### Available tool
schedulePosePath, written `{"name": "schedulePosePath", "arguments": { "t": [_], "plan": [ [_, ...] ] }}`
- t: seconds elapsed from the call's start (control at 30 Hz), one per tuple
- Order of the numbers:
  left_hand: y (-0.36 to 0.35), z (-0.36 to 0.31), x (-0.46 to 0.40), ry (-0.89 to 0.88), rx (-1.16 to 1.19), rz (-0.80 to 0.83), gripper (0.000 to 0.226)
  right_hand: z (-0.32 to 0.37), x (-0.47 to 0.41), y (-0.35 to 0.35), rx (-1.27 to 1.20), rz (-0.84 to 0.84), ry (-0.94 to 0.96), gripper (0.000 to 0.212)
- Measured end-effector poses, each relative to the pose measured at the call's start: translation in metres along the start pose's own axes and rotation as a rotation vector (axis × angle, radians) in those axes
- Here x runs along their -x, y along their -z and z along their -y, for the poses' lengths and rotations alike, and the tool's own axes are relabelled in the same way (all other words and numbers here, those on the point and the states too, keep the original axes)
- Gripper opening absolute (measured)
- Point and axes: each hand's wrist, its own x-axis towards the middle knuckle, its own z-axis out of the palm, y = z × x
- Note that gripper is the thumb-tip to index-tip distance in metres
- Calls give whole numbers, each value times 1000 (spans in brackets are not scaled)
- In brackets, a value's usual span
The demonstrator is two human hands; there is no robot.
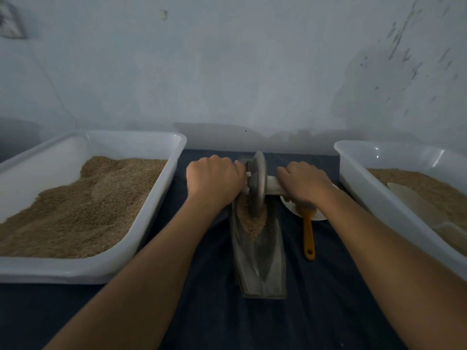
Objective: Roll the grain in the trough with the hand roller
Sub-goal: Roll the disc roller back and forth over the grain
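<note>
Gripping hand roller (257,184) axle, fingers (284,173) flanking disc.

White tubs (161,203) hold tan grain (83,205), the roller (257,183) and trough (262,269) are grey, the brush handle (308,238) orange, the cloth (212,311) dark blue.

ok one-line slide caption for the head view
Both hands, left and right, hold the roller by its handles, wheel in the grain at the trough's far end.
</note>
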Motion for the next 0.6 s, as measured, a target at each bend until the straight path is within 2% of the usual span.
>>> {"name": "schedulePosePath", "arguments": {
  "t": [0.07,0.17,0.23,0.33,0.43,0.5,0.6],
  "plan": [
    [2,-3,10,-9,4,-5,34,2,17,2,-4,-44,-3,28],
    [-4,9,43,-57,132,-20,19,19,51,0,74,-334,20,51],
    [-5,15,65,-76,155,-86,28,26,81,-2,14,-458,13,57],
    [4,10,86,-105,116,-179,46,21,108,-10,-7,-541,71,52],
    [5,11,74,-110,88,-130,47,20,93,-11,-11,-502,66,56],
    [-4,13,45,-15,77,-53,45,18,64,-7,37,-438,51,60],
    [-22,17,-7,106,93,111,44,7,8,4,92,-203,52,60]
  ]
}}
